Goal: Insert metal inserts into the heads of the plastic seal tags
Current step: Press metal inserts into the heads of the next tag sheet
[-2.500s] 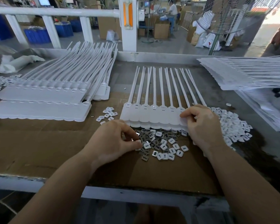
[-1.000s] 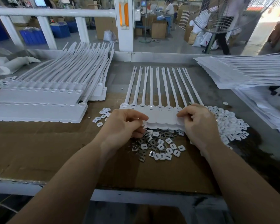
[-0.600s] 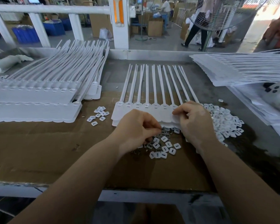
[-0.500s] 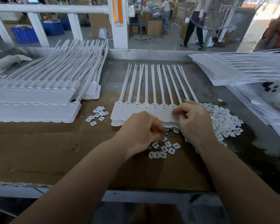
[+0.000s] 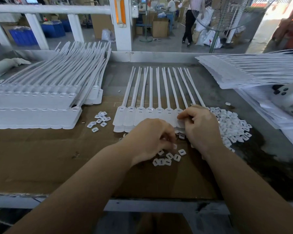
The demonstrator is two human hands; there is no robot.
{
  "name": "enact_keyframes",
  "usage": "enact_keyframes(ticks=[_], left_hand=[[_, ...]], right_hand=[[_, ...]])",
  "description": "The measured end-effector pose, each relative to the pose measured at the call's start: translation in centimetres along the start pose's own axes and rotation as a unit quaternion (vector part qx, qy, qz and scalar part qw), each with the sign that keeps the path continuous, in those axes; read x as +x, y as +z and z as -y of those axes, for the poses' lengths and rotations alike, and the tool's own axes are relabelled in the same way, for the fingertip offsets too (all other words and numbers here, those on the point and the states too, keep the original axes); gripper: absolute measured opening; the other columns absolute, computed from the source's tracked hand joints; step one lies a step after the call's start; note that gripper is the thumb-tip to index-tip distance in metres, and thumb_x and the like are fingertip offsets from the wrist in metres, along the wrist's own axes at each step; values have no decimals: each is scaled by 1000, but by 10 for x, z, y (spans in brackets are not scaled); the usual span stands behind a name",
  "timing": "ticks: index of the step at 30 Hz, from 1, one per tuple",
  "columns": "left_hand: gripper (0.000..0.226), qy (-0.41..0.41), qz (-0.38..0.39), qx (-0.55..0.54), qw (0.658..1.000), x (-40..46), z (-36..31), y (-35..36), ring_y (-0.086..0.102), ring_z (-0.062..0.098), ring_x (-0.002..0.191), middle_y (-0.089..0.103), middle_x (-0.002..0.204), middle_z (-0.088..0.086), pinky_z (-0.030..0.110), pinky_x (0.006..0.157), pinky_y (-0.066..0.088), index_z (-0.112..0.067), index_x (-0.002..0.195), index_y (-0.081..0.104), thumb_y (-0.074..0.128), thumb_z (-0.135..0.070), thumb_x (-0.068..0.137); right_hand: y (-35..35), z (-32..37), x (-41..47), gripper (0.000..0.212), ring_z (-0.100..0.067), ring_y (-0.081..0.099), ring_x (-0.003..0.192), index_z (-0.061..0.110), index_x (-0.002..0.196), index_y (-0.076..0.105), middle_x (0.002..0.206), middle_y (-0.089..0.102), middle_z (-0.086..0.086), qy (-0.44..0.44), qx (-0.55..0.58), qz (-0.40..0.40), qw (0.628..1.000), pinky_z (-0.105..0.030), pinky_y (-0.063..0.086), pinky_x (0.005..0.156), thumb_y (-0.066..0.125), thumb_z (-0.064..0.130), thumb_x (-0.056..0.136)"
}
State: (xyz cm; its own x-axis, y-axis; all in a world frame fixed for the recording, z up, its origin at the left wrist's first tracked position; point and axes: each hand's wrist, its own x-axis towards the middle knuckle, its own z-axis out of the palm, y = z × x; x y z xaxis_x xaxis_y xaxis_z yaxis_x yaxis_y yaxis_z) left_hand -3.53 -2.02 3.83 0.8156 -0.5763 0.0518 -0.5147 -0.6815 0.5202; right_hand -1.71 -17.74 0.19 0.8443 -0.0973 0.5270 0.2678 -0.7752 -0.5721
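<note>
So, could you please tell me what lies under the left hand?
Small white inserts spill out on the cardboard beside the left hand. Whatever lies beneath its palm and curled fingers is covered.

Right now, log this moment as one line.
left hand: fingers curled over loose metal inserts | right hand: pinching white plastic seal-tag strip | insertion: ongoing

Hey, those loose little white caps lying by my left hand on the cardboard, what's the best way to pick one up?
Probably pinch one cap across its short sides, straight down from above: it lies flat on the cardboard, slightly apart from its neighbours.
</note>
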Motion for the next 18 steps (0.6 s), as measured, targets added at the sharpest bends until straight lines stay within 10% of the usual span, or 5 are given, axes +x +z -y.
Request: enact_keyframes(ticks=[3, 7, 9, 18], left_hand=[[6, -84, -55, -165, 981, -5, 9, -5, 55, 0, 67, 58, 71, -13, 10, 57, 41, -23, 82, 60, 64, -25, 86], [13, -226, -85, -543, 805, -7, 11, -13, 40, 12, 43, 49, 61, 4, 18, 35, 28, -5, 74, 52, 46, -3, 86], [14, -246, -75, -571, 780, -7, 13, -14, 35, 11, 44, 48, 60, 5, 17, 33, 22, -5, 73, 51, 46, -8, 86], [8, -104, 43, -180, 977, -22, 13, -20, 59, 13, 68, 67, 72, -3, 23, 69, 48, -22, 79, 73, 75, -30, 76]], right_hand=[[0, 0, -1, 22, -19, 58, 88, 6, 81, 72, 86, 66, -4, -3, -11, -1, 1000, -31, 47, 83, 53, -5, 82], [0, 0, 0, 25, -19, 58, 89, 6, 83, 72, 88, 66, -4, -3, -17, 4, 1000, -29, 46, 84, 51, -6, 82], [0, 0, 0, 25, -19, 58, 89, 6, 83, 72, 88, 66, -5, -5, -19, 2, 1000, -29, 46, 84, 51, -7, 82], [1, -1, 0, 26, -18, 57, 89, 7, 83, 73, 87, 66, -4, -1, -23, 2, 1000, -23, 43, 81, 51, -6, 81]])
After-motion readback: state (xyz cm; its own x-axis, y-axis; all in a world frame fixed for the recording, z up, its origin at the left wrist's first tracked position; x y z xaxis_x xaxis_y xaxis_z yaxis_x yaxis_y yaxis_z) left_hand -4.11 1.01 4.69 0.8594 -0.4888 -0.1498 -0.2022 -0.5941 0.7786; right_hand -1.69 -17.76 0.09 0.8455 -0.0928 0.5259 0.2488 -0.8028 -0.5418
